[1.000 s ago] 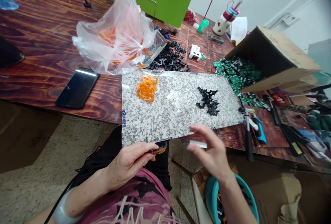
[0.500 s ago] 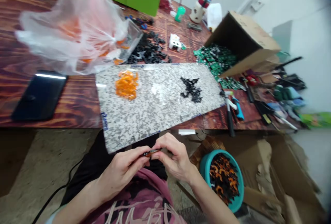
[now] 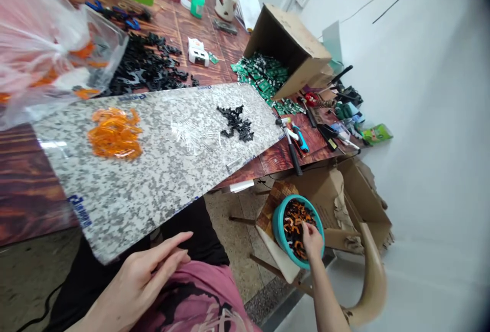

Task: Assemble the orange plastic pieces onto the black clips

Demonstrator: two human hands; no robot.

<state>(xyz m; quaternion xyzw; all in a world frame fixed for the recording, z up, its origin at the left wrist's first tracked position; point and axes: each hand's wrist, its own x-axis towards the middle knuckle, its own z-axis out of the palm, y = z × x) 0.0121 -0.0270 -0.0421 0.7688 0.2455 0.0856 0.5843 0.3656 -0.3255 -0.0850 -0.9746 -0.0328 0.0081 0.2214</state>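
My left hand [image 3: 143, 276] rests over my lap in front of the speckled stone slab [image 3: 153, 189], fingers stretched out and holding nothing. My right hand [image 3: 312, 240] reaches into a teal tub [image 3: 280, 235] at the right, its fingers closed at the top of the heap of small orange-and-black plastic pieces [image 3: 296, 217]. What the fingertips hold, if anything, blends into the heap. On the slab lie a pile of clear orange plastic parts [image 3: 115, 135], a scatter of thin clear pins [image 3: 191, 133] and a small pile of black plastic parts [image 3: 237, 123].
Black parts [image 3: 149, 66] spread behind the slab beside a clear plastic bag [image 3: 38, 46]. A tipped cardboard box [image 3: 294, 41] has green circuit boards [image 3: 264, 74] at its mouth. A hammer [image 3: 291, 150] lies at the right table edge. The tub stands on a chair [image 3: 279, 258].
My hands have come apart. The right one has gone from the small dark piece held over my lap to the tub; the left has opened. The view has swung right.
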